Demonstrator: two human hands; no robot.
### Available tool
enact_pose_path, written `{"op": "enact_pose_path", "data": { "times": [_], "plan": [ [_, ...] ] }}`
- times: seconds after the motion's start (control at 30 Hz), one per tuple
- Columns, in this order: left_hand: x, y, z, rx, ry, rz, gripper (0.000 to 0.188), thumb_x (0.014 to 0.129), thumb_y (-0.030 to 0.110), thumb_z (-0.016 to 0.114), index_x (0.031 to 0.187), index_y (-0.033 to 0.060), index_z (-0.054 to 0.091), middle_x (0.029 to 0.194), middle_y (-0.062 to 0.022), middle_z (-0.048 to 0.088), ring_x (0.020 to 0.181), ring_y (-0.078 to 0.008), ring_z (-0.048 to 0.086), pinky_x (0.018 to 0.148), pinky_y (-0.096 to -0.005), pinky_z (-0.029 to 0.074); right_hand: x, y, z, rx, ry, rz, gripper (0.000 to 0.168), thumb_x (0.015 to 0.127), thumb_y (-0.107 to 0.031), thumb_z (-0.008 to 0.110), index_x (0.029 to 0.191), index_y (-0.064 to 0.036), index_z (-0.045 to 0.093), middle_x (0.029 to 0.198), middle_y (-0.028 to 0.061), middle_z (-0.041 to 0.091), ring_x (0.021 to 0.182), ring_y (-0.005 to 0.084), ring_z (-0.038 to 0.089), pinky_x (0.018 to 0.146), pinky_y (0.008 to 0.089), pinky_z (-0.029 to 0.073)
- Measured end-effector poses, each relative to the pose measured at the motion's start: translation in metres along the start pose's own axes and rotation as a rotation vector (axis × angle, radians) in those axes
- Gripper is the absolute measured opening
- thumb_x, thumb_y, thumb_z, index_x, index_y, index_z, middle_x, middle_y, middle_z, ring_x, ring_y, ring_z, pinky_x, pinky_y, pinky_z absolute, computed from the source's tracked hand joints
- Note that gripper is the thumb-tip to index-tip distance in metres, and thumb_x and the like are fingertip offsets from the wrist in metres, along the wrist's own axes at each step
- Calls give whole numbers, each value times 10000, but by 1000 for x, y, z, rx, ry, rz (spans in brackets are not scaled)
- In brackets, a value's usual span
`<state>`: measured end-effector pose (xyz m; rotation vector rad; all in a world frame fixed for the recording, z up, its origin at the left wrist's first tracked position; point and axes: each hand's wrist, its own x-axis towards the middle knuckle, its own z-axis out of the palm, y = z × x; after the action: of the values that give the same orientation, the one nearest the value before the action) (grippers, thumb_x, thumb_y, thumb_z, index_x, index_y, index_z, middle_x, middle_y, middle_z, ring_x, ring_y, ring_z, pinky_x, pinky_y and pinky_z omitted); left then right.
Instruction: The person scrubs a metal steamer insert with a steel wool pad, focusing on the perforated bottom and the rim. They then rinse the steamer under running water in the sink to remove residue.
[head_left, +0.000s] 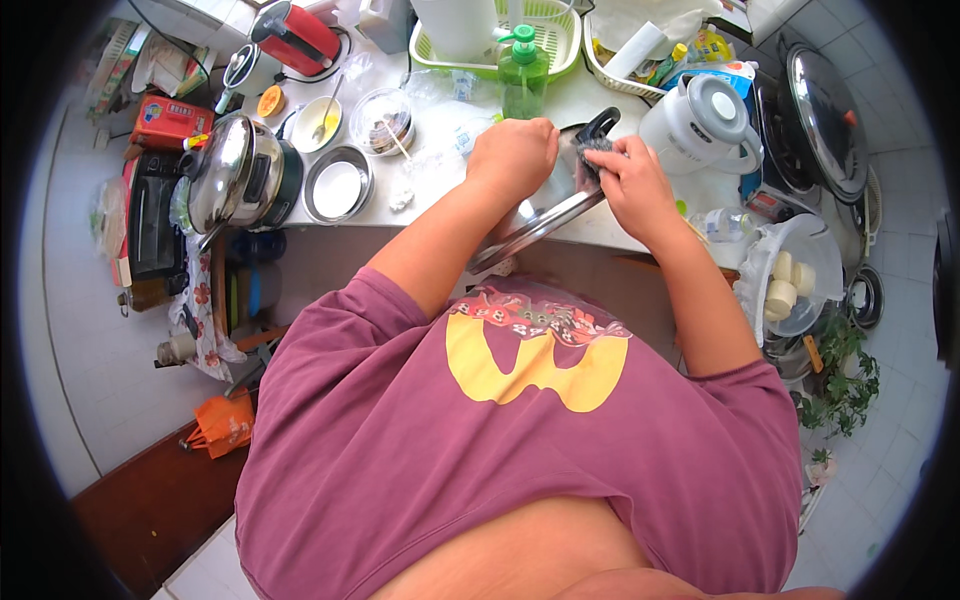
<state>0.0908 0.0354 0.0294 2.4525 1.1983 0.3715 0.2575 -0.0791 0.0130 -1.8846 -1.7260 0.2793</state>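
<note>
A shiny stainless-steel cooking vessel (546, 222), a pot or a lid, is tilted at the counter's front edge with its rim toward me. A black loop handle (606, 120) rises on its far side. My left hand (516, 156) is closed at the vessel's left side; what its fingers grip is hidden beneath the fist. My right hand (634, 186) pinches a grey steel-wool scrubber (592, 150) and presses it against the metal near the black handle. Behind my left hand stands a green pump bottle (523, 79).
White counter (439, 184) holds a metal bowl (366, 196), a bowl with a spoon (300, 129), a clear food tub (381, 112) and a lidded electric pot (225, 176). To the right are a white pitcher (686, 135), a plastic bottle (724, 225) and a bagged bowl of pale rolls (814, 247).
</note>
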Motion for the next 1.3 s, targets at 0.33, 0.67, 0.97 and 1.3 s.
{"op": "enact_pose_path", "data": {
  "times": [0.33,0.67,0.97,1.3],
  "plan": [
    [-1,0,-1,1,4,-5,274,941,297,523,894,85,690,817,-173,682,784,-392,649,730,-499,516,25,-22,12,-153,52,1,295,829,-148,612,1104,-171,718,1075,119,547,993,328,535,868,414,495],
    [-3,-5,4,7,24,8,263,936,300,535,903,98,700,814,-167,684,776,-384,654,708,-496,521,2,-17,1,-69,82,4,252,811,-129,624,1034,-148,740,1052,121,558,983,318,548,844,418,496],
    [-8,-8,4,-19,101,37,252,930,285,545,860,89,687,778,-172,678,735,-395,648,683,-493,521,-14,-9,-5,-19,37,44,271,828,-119,615,1071,-142,733,1056,117,555,1004,315,540,867,408,485],
    [-15,-13,-2,-59,57,32,275,944,301,520,852,80,656,830,-136,685,801,-367,655,710,-484,523,-21,-14,4,44,104,17,315,819,-99,620,1115,-134,722,1085,141,566,1020,332,537,902,406,468]
  ]
}}
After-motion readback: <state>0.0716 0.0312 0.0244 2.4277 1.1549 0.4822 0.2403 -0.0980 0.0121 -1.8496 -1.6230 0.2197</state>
